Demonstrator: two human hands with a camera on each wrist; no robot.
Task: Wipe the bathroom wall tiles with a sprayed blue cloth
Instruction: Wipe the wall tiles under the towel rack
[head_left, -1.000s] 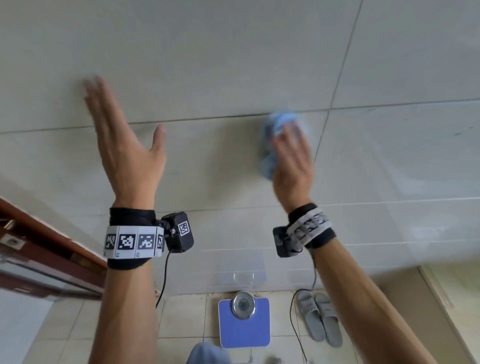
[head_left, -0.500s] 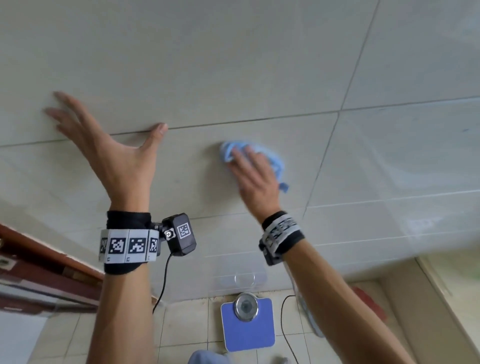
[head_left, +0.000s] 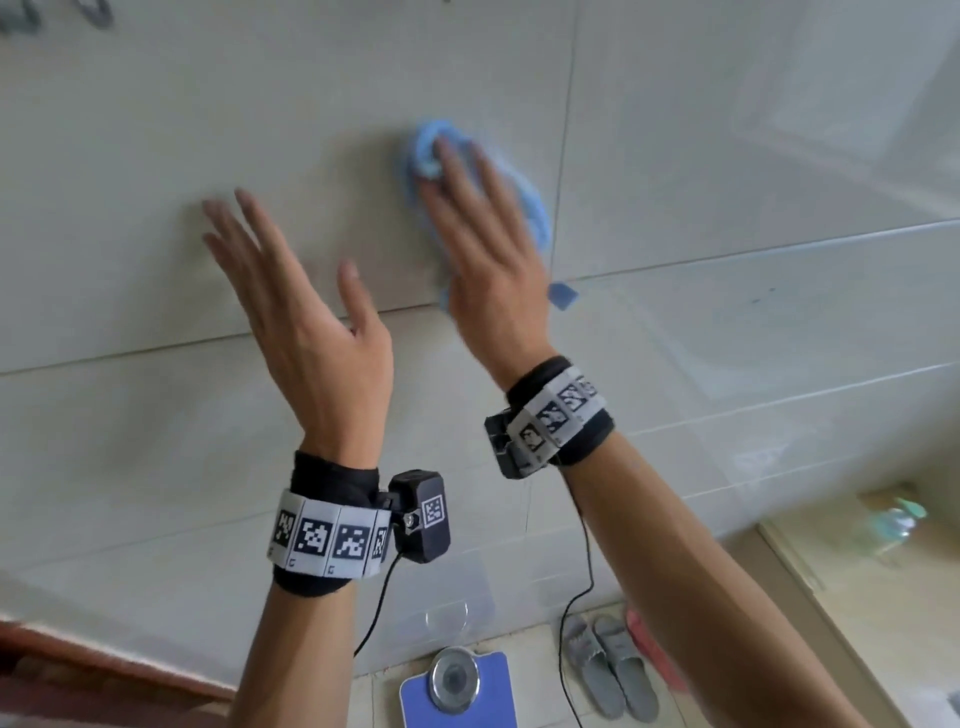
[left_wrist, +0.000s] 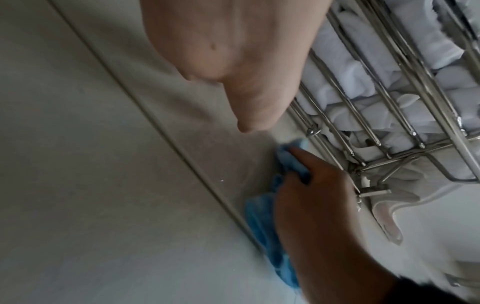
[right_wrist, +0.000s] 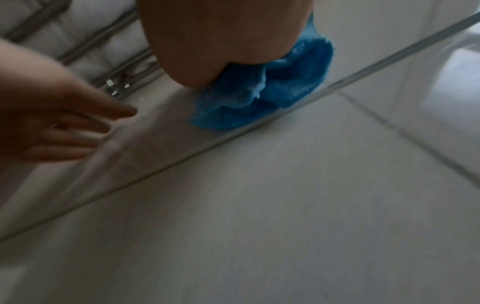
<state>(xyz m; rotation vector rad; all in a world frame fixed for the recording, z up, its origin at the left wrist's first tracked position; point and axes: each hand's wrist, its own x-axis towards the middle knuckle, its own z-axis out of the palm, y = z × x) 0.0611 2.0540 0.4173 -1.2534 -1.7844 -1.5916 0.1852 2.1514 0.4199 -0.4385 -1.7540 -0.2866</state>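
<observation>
Head view: the right hand (head_left: 483, 244) lies flat on the blue cloth (head_left: 532, 208), upper middle of the frame, pressing it against the wall tiles (head_left: 208, 104) with fingers stretched out rather than curled round it. The cloth sits just above a horizontal grout line and just left of a vertical one. The left hand (head_left: 306, 317), left of centre, is spread with fingers straight and holds nothing; whether its fingertips touch the tile I cannot tell. At the bottom of the frame stand a blue scale (head_left: 460, 686) and grey slippers (head_left: 610, 670) on the floor.

Left wrist view: the blue cloth (left_wrist: 262, 224) shows in the lower middle, bunched under the right hand (left_wrist: 311, 207) and flat to the tile beside a grout line. A wire rack (left_wrist: 389, 102) with white towels fills the upper right, close above the cloth.

Right wrist view: the cloth (right_wrist: 285, 92) is crumpled under the palm at upper centre, against the tile. The left hand (right_wrist: 52, 115) enters from the left edge, fingers (right_wrist: 114, 112) straight and empty.

Judging by this, wiping is under way on the tile below the rack. The next stroke likely calls for keeping flat pressure on the cloth while sliding it to unwiped tile, steering clear of the rack.
</observation>
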